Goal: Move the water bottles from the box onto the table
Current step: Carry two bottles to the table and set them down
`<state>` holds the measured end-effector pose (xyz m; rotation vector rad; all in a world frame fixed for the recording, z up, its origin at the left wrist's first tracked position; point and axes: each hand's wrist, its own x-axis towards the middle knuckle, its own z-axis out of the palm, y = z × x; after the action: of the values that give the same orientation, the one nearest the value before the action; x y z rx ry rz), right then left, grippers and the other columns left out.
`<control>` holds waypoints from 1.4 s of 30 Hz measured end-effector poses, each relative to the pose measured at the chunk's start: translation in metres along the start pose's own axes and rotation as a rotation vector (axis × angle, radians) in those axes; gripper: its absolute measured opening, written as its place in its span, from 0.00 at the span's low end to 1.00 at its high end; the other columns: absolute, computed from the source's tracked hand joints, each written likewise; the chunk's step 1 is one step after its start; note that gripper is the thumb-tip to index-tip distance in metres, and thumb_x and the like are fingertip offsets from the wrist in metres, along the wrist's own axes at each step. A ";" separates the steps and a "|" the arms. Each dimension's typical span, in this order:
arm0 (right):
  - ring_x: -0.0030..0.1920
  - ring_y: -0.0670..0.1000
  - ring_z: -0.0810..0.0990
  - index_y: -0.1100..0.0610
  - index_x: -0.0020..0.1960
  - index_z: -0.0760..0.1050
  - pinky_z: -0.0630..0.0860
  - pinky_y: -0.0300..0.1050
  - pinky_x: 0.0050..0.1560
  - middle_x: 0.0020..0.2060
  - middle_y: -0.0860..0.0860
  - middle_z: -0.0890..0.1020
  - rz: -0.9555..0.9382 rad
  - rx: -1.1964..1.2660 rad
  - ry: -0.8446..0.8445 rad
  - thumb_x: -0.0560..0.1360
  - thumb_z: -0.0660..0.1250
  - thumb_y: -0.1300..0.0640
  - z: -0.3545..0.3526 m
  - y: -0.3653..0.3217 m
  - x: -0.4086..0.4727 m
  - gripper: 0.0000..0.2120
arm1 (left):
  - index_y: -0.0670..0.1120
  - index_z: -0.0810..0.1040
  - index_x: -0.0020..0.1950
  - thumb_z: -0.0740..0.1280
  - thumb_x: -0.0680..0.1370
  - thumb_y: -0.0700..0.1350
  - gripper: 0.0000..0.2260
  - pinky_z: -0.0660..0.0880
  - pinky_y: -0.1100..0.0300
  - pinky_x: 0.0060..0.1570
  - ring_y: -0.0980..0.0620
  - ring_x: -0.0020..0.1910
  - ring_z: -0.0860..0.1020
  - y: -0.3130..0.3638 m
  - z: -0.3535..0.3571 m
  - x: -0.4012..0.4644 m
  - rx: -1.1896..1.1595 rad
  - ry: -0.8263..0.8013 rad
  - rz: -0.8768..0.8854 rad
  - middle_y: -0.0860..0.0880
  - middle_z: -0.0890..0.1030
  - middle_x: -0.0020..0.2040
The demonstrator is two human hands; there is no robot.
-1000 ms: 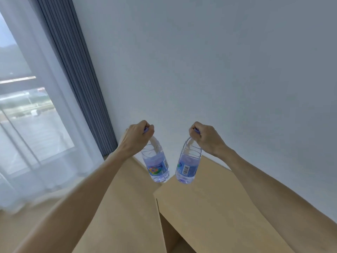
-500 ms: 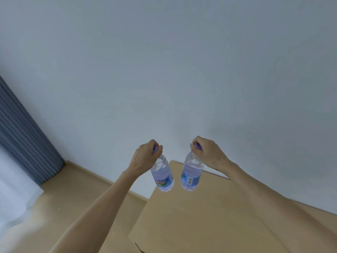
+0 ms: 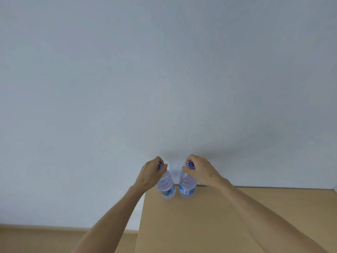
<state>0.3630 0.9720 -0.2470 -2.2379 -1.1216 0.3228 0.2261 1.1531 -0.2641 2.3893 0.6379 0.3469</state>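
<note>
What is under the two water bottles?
The tan table, by its far left corner. Whether the left bottle and right bottle touch it is unclear.

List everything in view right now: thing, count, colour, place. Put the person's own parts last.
water bottles: 2, clear with purple caps and blue labels, upright side by side at the table's far left corner; left bottle, right bottle
table: 1, light wood, lower right, against the wall
wall: 1, pale grey-blue, fills the upper view
floor: light wood, lower left
left hand: 1, grip closed on the left bottle's cap
right hand: 1, grip closed on the right bottle's cap
forearms: 2, bare, reaching in from the bottom edge
</note>
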 end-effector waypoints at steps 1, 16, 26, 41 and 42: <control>0.42 0.49 0.76 0.53 0.48 0.72 0.74 0.42 0.42 0.43 0.47 0.77 0.017 0.007 0.003 0.76 0.67 0.47 0.003 0.003 0.003 0.10 | 0.49 0.71 0.42 0.63 0.78 0.52 0.08 0.67 0.67 0.31 0.56 0.34 0.73 -0.003 0.004 0.007 0.004 0.000 0.012 0.55 0.76 0.36; 0.41 0.41 0.76 0.43 0.55 0.68 0.74 0.36 0.41 0.42 0.41 0.76 0.086 0.284 0.116 0.68 0.72 0.37 0.050 0.033 0.008 0.22 | 0.54 0.72 0.55 0.69 0.74 0.57 0.14 0.70 0.68 0.37 0.58 0.34 0.71 -0.030 0.044 0.007 -0.382 0.034 -0.012 0.56 0.72 0.36; 0.44 0.44 0.79 0.48 0.63 0.67 0.78 0.45 0.50 0.44 0.46 0.80 0.387 0.255 -0.169 0.70 0.73 0.50 0.093 0.074 -0.030 0.25 | 0.50 0.67 0.65 0.70 0.76 0.48 0.21 0.71 0.72 0.38 0.59 0.46 0.79 -0.081 0.074 -0.031 -0.281 -0.236 -0.282 0.49 0.77 0.54; 0.47 0.50 0.78 0.55 0.61 0.66 0.75 0.46 0.47 0.48 0.48 0.79 0.415 0.076 -0.189 0.76 0.67 0.49 0.094 0.056 -0.020 0.19 | 0.48 0.68 0.63 0.68 0.77 0.48 0.16 0.72 0.68 0.39 0.56 0.48 0.78 -0.075 0.076 -0.018 -0.238 -0.256 -0.245 0.51 0.77 0.54; 0.48 0.50 0.79 0.54 0.62 0.66 0.76 0.47 0.48 0.48 0.47 0.80 0.420 0.048 -0.190 0.75 0.67 0.46 0.091 0.055 -0.022 0.21 | 0.49 0.68 0.63 0.69 0.77 0.49 0.18 0.73 0.66 0.41 0.55 0.49 0.79 -0.073 0.072 -0.019 -0.236 -0.249 -0.224 0.52 0.77 0.55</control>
<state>0.3425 0.9668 -0.3532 -2.4265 -0.7126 0.7383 0.2126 1.1566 -0.3675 2.0686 0.6982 0.0249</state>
